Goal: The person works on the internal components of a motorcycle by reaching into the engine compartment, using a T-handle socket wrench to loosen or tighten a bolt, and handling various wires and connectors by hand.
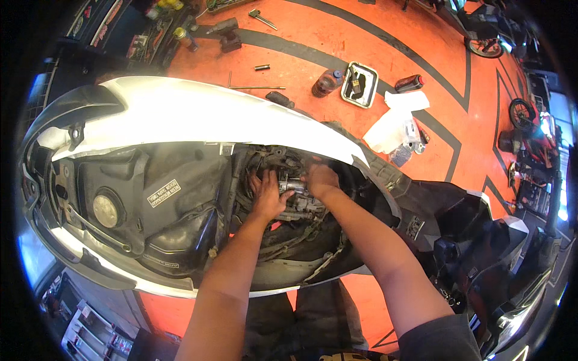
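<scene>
Both my arms reach into the open engine bay (289, 225) of a scooter with white side panels (174, 114). A silver cylindrical metal part (293, 185) sits among hoses and dark fittings there. At its left end is my left hand (267, 195), its index finger and thumb set on either side of the part. My right hand (322, 178) is closed at the part's right end. Its fingertips are hidden, so what they grip cannot be made out. To the left lies the black fuel tank (174, 174) with a round metal cap (107, 209).
On the orange floor beyond the scooter stand a dark bottle (327, 83) and a white tray (368, 103) with a black part. A white cloth (385, 129), a T-handled tool (259, 88), a cordless power tool (229, 36) and a hammer-shaped tool (263, 20) lie around them.
</scene>
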Demonstrator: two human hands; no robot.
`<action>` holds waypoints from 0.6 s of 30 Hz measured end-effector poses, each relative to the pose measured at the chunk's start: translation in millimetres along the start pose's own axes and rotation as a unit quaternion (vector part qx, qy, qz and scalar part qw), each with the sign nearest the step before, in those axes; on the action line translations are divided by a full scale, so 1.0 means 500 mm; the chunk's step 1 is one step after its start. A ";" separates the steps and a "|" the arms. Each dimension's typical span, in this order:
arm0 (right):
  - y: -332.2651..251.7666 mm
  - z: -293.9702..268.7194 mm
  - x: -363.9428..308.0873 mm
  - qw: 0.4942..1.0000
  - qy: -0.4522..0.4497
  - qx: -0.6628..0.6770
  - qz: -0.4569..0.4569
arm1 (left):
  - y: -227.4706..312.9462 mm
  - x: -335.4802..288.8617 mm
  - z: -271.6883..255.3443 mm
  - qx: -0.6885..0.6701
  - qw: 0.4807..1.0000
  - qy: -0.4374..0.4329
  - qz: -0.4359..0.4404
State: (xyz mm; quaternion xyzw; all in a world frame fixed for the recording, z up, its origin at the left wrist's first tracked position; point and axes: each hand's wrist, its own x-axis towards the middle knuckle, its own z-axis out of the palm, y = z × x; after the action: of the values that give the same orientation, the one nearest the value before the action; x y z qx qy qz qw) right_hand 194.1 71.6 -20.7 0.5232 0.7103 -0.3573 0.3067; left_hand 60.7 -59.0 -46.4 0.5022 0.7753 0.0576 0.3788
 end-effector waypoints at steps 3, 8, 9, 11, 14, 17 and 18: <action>-0.011 0.000 -0.015 0.994 0.046 -0.088 -0.049 | 0.001 -0.002 0.001 -0.007 1.000 -0.010 -0.017; -0.024 0.005 -0.011 0.973 0.045 -0.185 -0.132 | 0.002 -0.005 0.005 0.008 1.000 0.027 0.008; -0.025 0.002 -0.004 0.969 0.038 -0.193 -0.147 | 0.001 -0.004 0.007 -0.004 1.000 0.019 0.003; -0.024 -0.001 0.003 0.967 0.024 -0.203 -0.154 | -0.001 -0.005 0.010 -0.022 1.000 0.013 -0.005; -0.019 -0.012 0.013 0.959 0.000 -0.199 -0.203 | -0.003 -0.007 0.015 -0.001 0.999 0.042 0.012; -0.013 -0.014 0.006 0.960 -0.002 -0.168 -0.223 | -0.006 -0.015 0.018 0.006 1.000 0.013 -0.001; -0.013 -0.015 0.006 0.962 -0.004 -0.163 -0.220 | -0.006 -0.015 0.019 0.007 1.000 0.014 -0.006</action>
State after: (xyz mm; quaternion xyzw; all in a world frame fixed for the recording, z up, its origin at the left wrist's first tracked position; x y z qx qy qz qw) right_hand 186.8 78.0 -17.6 0.2952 0.8556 -0.2972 0.3041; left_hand 66.1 -69.4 -50.6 0.4992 0.7840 0.0574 0.3645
